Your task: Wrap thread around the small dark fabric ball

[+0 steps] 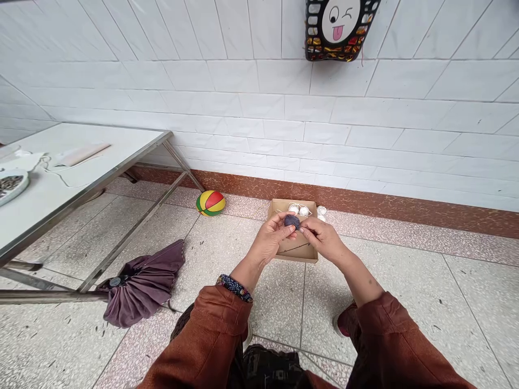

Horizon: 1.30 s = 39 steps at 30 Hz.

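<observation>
Yarn ball (292, 221), small, dark and purplish, sits just above the middle of the frame, held between both hands over an open cardboard box (295, 249) on the tiled floor (405, 302). The left hand (271, 237) cups it from the left, thumb and fingers pressed against its side; the right hand (324, 237) has its fingers pinched together just beside the ball, perhaps on a loose thread, though the strand is too fine to make out for certain. It looks light and soft, likely to give under pressure and to unwind if gripped by the outer strands, so the sound hold is around its whole body (as the left hand has it), not by the loose end. At the far end of the box and just right of it lie several pale balls (304, 210), apart from the dark one. A striped ball (211, 203) rests by the wall left of the box, a folded purple umbrella (140, 286) lies at lower left, and a steel-framed counter (60, 189) fills the upper left, carrying a dish (12, 186) at its edge.
</observation>
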Tool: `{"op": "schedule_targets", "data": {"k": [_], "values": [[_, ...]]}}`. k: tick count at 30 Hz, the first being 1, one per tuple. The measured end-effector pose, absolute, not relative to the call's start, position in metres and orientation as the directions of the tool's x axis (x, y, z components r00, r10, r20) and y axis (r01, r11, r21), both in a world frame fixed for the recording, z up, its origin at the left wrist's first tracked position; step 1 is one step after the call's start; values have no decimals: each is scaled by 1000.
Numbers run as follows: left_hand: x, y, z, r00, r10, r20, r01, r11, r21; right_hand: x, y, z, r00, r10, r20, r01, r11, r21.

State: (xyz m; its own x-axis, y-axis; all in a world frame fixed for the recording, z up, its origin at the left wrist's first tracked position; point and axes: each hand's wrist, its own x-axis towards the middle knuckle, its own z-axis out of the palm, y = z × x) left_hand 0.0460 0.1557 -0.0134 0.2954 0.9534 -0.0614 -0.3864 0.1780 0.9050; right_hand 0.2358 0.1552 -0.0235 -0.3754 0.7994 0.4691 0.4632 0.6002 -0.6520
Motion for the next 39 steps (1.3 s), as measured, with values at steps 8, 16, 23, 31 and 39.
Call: {"op": "schedule_targets", "data": {"k": [8, 16, 23, 31, 39], "values": [[46, 157, -19, 311, 949, -59, -197, 125, 972, 237, 148, -14, -411, 796, 443, 463, 601, -651], [45, 156, -19, 312, 950, -28, -186, 90, 978, 239, 148, -12, -410, 803, 432, 477, 593, -649], [50, 157, -23, 222, 975, 24, -106, 0, 994, 252, 148, -4, -436, 805, 402, 477, 586, -656], [51, 154, -18, 330, 944, 34, -94, -3, 996, 257, 147, 6, -375, 882, 285, 334, 416, -846], [52, 147, -11, 485, 873, 50, -259, 88, 962, 250, 152, 0, -249, 882, 401, 387, 470, -793]]}}
